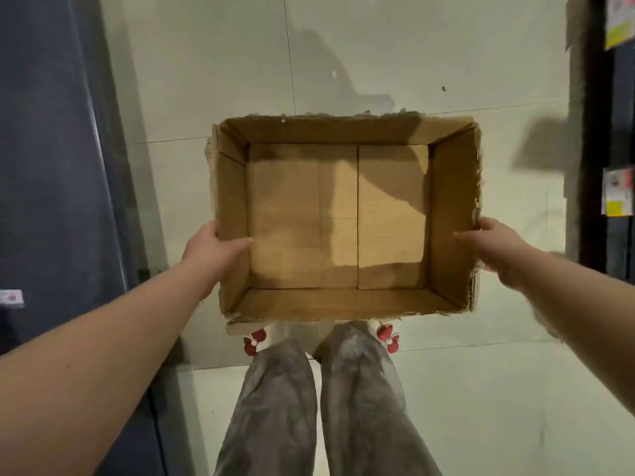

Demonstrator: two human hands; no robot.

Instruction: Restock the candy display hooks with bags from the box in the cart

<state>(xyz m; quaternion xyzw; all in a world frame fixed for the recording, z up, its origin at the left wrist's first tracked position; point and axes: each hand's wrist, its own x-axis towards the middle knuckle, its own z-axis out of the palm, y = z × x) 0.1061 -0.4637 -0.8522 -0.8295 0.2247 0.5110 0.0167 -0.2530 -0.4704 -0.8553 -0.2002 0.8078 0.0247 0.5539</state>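
An open brown cardboard box (340, 214) with torn top edges is held over the floor in the head view. Nothing lies inside it; only its bare bottom shows. My left hand (214, 247) grips the box's left wall, thumb inside. My right hand (494, 245) grips the right wall, fingers reaching over the rim. No candy bags, hooks or cart are in view.
Pale tiled floor (378, 63) lies below the box. A dark blue panel (51, 166) runs along the left. A dark shelf unit with yellow price tags (618, 194) stands at the right edge. My grey trouser legs (319, 407) and slippers with red bows (254, 340) are beneath the box.
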